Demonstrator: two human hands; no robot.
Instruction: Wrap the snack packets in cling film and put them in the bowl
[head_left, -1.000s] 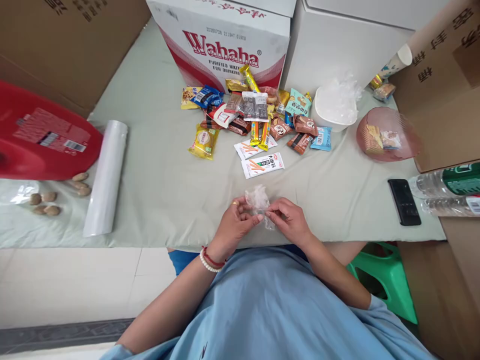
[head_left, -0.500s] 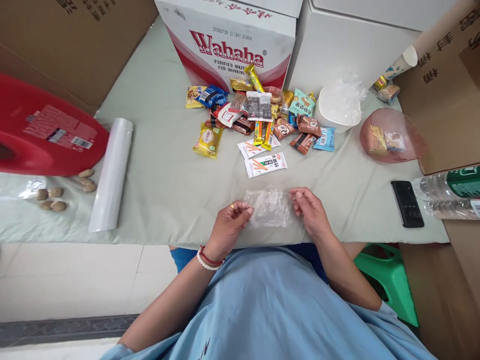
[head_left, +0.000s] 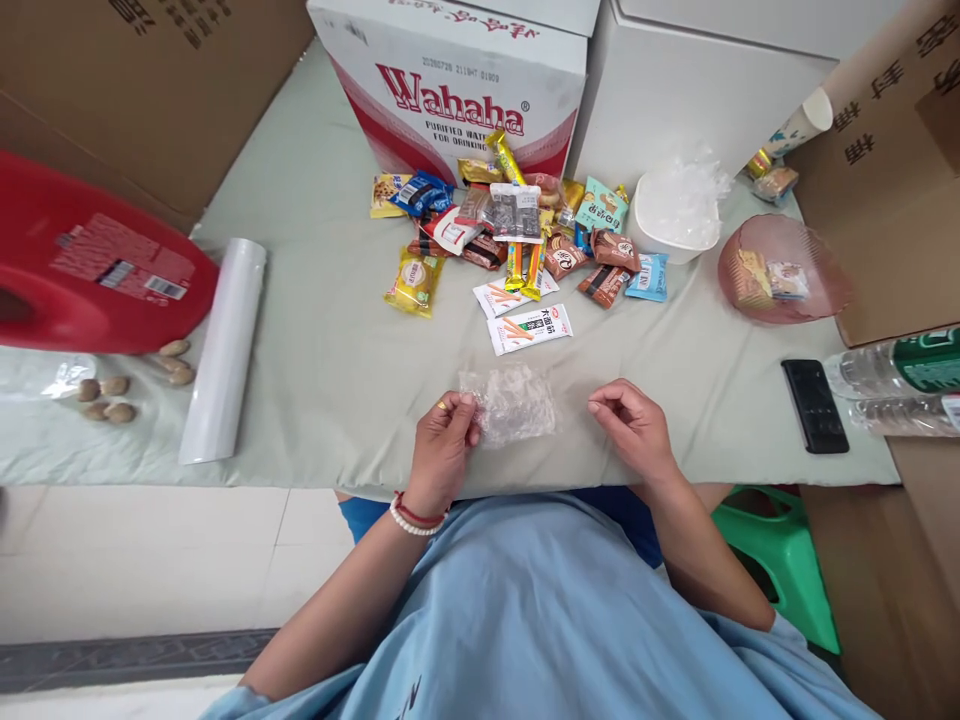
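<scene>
Between the thumb and fingers of my left hand [head_left: 442, 445] is the left edge of a clear plastic bag [head_left: 517, 405], crinkled and see-through, lying low over the cloth near the table's front edge. My right hand [head_left: 634, 430] is to the right of the bag and apart from it. Its thumb and forefinger are drawn together in a pinch, and nothing shows between them. Just beyond the bag lie two white snack packets [head_left: 531, 328] with orange sticks printed on them. Behind these is a heap of wrapped snacks [head_left: 517, 215].
A white carton [head_left: 457, 90] stands behind the snacks. To the right are a white tub [head_left: 664, 240] of clear bags, a pink bowl [head_left: 821, 270], a phone [head_left: 815, 405] and bottles [head_left: 900, 370]. Leftward lie a plastic film roll [head_left: 225, 350], a red jug [head_left: 97, 260] and walnuts [head_left: 112, 385].
My left hand has moved a little left with the plastic bag. My right hand has let go of the bag's right side and shifted right, away from it.
</scene>
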